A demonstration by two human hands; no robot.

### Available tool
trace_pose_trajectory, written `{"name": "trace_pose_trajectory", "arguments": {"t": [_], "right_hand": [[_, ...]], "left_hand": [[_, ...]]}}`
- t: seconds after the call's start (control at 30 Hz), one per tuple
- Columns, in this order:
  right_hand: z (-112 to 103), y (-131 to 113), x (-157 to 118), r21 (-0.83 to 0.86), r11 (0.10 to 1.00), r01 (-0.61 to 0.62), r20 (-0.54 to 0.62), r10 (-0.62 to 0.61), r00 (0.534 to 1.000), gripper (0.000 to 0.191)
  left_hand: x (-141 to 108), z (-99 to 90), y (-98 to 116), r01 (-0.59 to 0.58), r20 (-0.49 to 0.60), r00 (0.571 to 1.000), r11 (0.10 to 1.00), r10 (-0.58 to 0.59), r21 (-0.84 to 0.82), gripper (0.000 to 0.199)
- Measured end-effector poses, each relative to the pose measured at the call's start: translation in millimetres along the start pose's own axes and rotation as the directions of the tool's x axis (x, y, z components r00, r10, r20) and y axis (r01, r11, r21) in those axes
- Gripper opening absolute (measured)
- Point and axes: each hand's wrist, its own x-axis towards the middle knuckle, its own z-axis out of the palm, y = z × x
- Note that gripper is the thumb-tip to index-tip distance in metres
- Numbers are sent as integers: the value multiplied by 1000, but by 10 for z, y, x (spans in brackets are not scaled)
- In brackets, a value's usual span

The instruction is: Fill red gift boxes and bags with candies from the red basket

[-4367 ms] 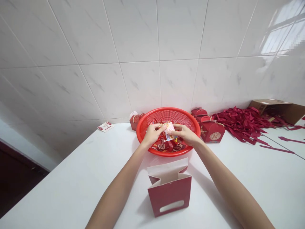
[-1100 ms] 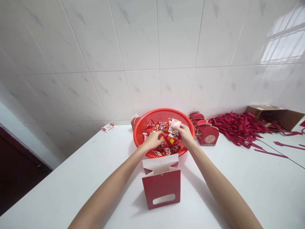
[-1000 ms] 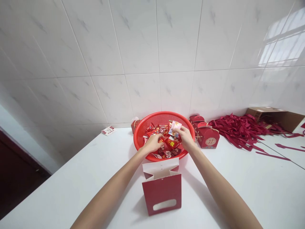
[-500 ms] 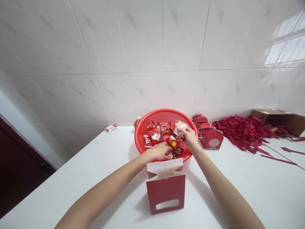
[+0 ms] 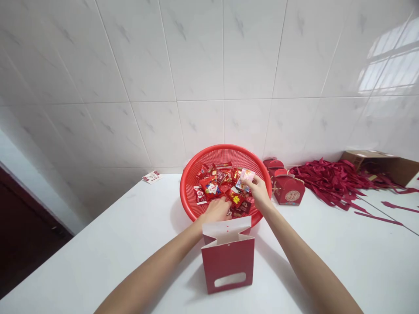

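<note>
Left hand [image 5: 216, 209] lower in basket [image 5: 184, 192], wrapper [image 5: 211, 186] lettering seemingly illegible

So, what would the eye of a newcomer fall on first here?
Most likely the red basket of packets near the wall, with the left hand in it and the right hand holding a pink packet over it. Next, perhaps, the open red box in front, and the ribbons heaped by the carton at right.
</note>
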Motion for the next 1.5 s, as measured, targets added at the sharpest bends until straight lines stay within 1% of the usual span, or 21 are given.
{"name": "trace_pose_trajectory", "arguments": {"t": [0.1,0.2,0.3,0.4,0.47,0.57,0.7,0.8,0.9,1.07,1.17,1.27,1.4,1.5], "right_hand": [[-18,103,10,-37,999,5,-47,-7,999,32],[-63,169,42,-45,999,7,-40,-9,999,32],[-102,171,81,-44,999,-14,-23,13,1000,33],[-104,152,106,-51,998,25,-27,-27,999,37],[-89,144,111,-44,998,54,-29,-55,998,40],[-63,130,107,3,997,72,-40,-71,997,41],[-44,101,95,68,996,50,-54,-46,997,35],[-43,87,89,114,992,44,-74,-35,997,33],[-42,75,78,138,990,35,-67,-26,997,33],[-12,13,43,155,987,35,-38,-29,999,32],[9,-47,26,176,984,21,-12,-19,1000,33],[14,-115,18,198,980,15,0,-15,1000,33],[-1,-219,17,213,977,21,-2,-21,1000,34],[-19,-293,17,216,976,26,-15,-23,1000,37]], "left_hand": [[115,177,-21,66,-78,995,993,-58,103,34],[286,266,-88,77,-133,989,993,-64,92,36],[421,224,-166,18,-125,992,999,-13,34,32],[508,129,-232,-68,-110,992,998,65,-18,23],[554,88,-271,-111,-129,986,993,104,-47,16],[602,86,-326,-128,-151,982,989,116,-68,11],[599,126,-374,-155,-163,976,986,143,-61,18],[562,134,-373,-209,-180,966,971,186,-116,27],[552,129,-345,-204,-144,973,967,182,-153,31],[649,127,-312,-112,-110,990,974,92,-195,29],[718,87,-310,-63,-80,996,979,49,-193,30],[756,2,-310,-53,-57,997,980,43,-191,30],[782,-106,-310,-61,-4,998,977,62,-202,23],[792,-142,-313,-53,-3,999,978,54,-202,28]]}}
